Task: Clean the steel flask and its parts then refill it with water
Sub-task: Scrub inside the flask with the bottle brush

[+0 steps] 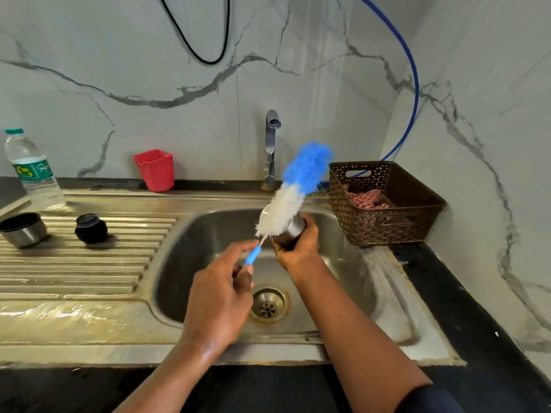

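Right hand (pixel 298 248) is gripping the steel flask (pixel 295 227) above the sink (pixel 208 234) basin, fingers curling round its lower body. Left hand (pixel 220 293) is pinching the blue handle of the bottle brush (pixel 286 204). The whole bristle head is showing outside the flask, lying across the mouth. The flask's long axis is tilting, mouth pointing up-left, away from the wearer.

Judgement: wet steel is likely handling slippery, rigid, and light while empty, so a full wrap round mid-body is suiting it best.
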